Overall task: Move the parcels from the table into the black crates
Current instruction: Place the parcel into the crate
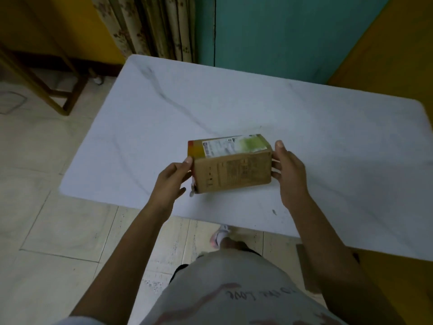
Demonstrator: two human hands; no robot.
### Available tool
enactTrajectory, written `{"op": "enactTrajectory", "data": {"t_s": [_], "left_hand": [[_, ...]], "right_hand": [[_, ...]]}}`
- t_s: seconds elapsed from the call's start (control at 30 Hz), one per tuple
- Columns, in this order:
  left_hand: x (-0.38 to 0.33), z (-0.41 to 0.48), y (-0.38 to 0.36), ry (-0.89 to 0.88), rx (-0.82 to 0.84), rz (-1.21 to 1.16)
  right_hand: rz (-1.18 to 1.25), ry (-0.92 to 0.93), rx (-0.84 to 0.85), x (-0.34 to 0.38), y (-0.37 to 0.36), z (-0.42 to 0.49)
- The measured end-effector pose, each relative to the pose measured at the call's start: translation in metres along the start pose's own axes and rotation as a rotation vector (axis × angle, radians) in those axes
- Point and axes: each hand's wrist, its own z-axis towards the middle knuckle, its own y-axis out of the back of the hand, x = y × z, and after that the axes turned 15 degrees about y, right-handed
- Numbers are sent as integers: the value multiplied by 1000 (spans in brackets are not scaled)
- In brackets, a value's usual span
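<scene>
Head view, looking down. Brown cardboard parcel [232,167] at centre, over white grey-veined table [304,127]; whether it rests or is lifted, cannot tell. White label [234,146] with green smear on top face. Left hand [171,181] at parcel's 9 o'clock end, thumb on upper corner. Right hand [290,174] at 3 o'clock end, thumb upright, fingers wrapped on end face. Patterned curtain [152,26] at 12 o'clock, teal wall [281,31] at 1 o'clock, wooden frame [54,90] at 10 o'clock. Pale tiled floor [58,219] at 8 o'clock. Grey shirt [229,289] at 6 o'clock, white shoe [220,235] just above.
</scene>
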Motion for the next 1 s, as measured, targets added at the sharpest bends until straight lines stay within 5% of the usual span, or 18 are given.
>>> {"op": "enactTrajectory", "data": {"t_s": [0.33,0.57,0.87,1.0], "left_hand": [[70,-69,10,6,108,-8],[82,-95,-32,98,342,-90],[49,-117,-100,-131,173,-379],[30,-128,-126,-242,127,-430]], "right_hand": [[-2,191,31,35,19,-70],[19,272,158,76,26,-56],[-96,535,223,103,50,-58],[-137,446,292,95,77,-60]]}}
